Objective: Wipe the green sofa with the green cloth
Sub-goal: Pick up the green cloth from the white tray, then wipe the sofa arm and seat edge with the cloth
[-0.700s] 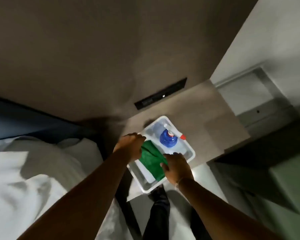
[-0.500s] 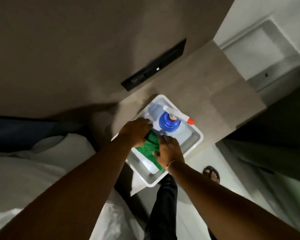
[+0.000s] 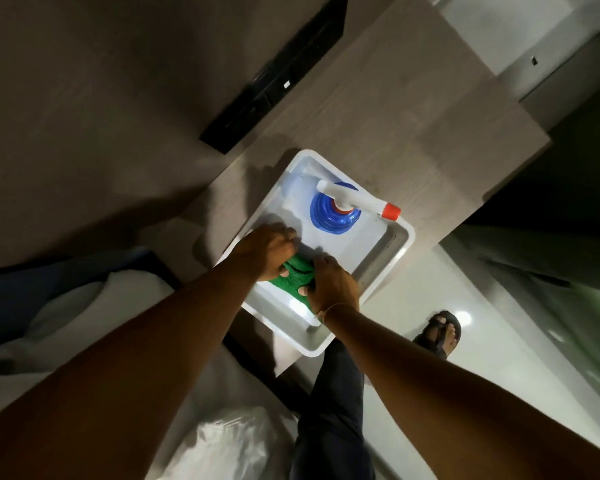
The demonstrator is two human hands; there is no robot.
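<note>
The green cloth (image 3: 296, 276) is bunched up inside a white plastic tray (image 3: 378, 268) on a wooden bedside table. My left hand (image 3: 269, 249) grips its far left side with curled fingers. Touching it from the right, my right hand (image 3: 331, 284) clutches the cloth's near end. Only a small crumpled patch of green shows between the two hands. A pale green surface (image 3: 596, 306) at the right edge may be the sofa; I cannot tell for sure.
A blue spray bottle (image 3: 335, 211) with a white nozzle and orange tip stands in the tray's far half. The wooden table (image 3: 413, 109) meets a wall with a black switch panel (image 3: 274, 81). White bedding (image 3: 66, 323) lies at left; my sandalled foot (image 3: 442, 332) is on the floor.
Both hands have drawn together and gathered the spread cloth into a tight bunch. The view has tilted down and closer to the tray.
</note>
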